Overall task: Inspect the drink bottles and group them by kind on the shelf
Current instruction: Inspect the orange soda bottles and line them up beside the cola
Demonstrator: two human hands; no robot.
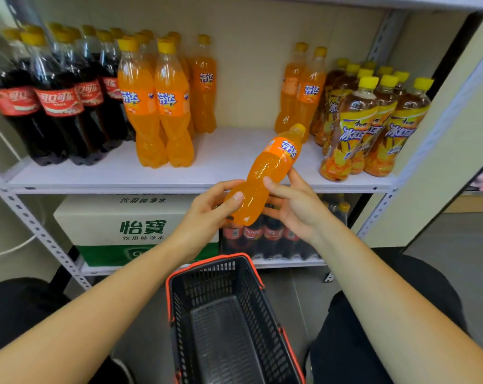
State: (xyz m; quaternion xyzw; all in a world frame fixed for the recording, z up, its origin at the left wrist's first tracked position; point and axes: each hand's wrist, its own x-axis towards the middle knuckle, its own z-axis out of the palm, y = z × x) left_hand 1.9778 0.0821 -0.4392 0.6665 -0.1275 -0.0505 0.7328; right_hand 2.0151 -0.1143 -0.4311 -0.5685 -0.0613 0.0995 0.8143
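Two hands on one orange soda bottle (265, 176) at frame centre. Our left hand (209, 209) wraps the base with the thumb on top, and our right hand (292, 206) clasps the lower body from the right. The bottle is tilted, yellow cap toward upper right, in front of the shelf board (229, 159) and above the basket (221, 314).

On the board we see these groups:
- cola bottles (54, 101) at upper left
- an orange soda group (157, 106) just beside them
- an orange soda pair (304, 90) right of centre, touching the iced tea bottles (373, 120) at far right

A bare stretch of board sits between the two orange groups.

The lower level holds a water carton (135, 220) at left and a wrapped cola pack (262, 236), partly hidden behind our hands. The basket is black mesh with a red rim, on grey floor at bottom centre. The rack upright (35, 225) is perforated grey metal, with a beige wall behind.

Labels we can read:
- cola: red, 可口可乐
- orange soda: 芬达
- tea: 冰红茶
- carton: 怡寶 and 饮用纯净水
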